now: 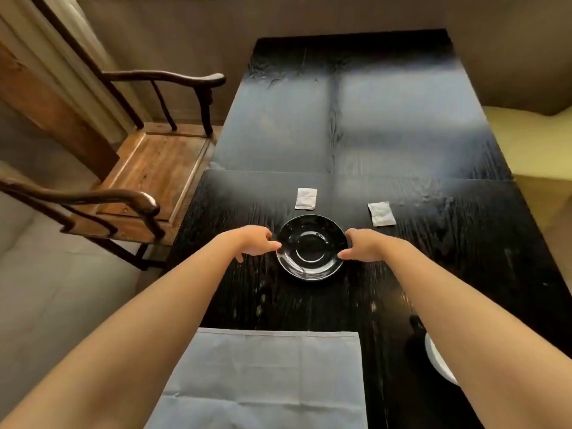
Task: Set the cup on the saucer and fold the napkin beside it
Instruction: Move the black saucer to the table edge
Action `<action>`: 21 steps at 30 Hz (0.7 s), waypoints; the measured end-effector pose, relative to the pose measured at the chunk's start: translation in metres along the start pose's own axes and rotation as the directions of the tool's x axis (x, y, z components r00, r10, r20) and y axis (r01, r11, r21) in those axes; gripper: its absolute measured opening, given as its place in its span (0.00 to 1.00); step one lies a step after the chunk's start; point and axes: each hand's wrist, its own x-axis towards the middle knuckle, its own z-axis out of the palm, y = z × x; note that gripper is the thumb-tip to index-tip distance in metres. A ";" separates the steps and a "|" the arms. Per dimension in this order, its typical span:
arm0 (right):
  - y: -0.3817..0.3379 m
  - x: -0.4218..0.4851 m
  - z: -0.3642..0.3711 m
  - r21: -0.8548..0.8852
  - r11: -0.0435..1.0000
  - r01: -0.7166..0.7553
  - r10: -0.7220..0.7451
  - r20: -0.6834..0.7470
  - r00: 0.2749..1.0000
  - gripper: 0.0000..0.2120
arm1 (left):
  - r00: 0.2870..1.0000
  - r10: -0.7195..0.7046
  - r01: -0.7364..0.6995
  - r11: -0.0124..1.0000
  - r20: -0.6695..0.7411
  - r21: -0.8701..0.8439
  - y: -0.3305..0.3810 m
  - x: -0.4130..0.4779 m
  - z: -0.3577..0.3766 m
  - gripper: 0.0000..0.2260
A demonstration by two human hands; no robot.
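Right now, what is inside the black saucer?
Nothing: the black saucer is empty, its glossy well bare. The left hand and right hand touch only its rim. What lies under it on the table is hidden.

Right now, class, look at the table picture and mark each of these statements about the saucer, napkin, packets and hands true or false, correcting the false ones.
1. The black saucer has a cup on it. False: it is empty.
2. The left hand and right hand touch opposite sides of its rim. True.
3. The blue napkin lies beyond the saucer. False: it lies nearer the person, spread flat.
4. Two small white packets lie beyond the saucer. True.
5. The wooden chair stands right of the table. False: it stands left.
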 end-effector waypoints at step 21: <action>-0.007 0.018 0.035 0.570 0.821 -0.023 0.161 -0.193 0.968 0.27 | 0.978 -0.053 -0.105 0.716 -0.204 -0.691 0.013 0.019 0.050 0.24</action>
